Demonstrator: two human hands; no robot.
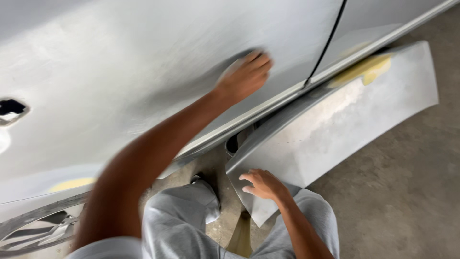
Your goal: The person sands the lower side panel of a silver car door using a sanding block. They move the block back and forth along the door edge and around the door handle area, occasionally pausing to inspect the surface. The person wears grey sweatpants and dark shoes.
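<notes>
My left hand [245, 76] is stretched out and lies flat against the dull grey sanded car door [143, 62], fingers together. A pale pad [231, 66] shows at its edge, pressed under the palm; hand and pad are blurred. My right hand [263, 184] rests lower down on a loose grey body panel [345, 120] that leans against the car's sill. Its fingers are spread over the panel's near corner and grip nothing.
A dark handle hole [12, 109] sits at the door's left. Yellow filler patches mark the loose panel [369, 67] and the lower car body [72, 183]. A black door gap [327, 43] runs upward. A wheel [38, 232], my grey-trousered knees [182, 216] and the concrete floor [407, 201] lie below.
</notes>
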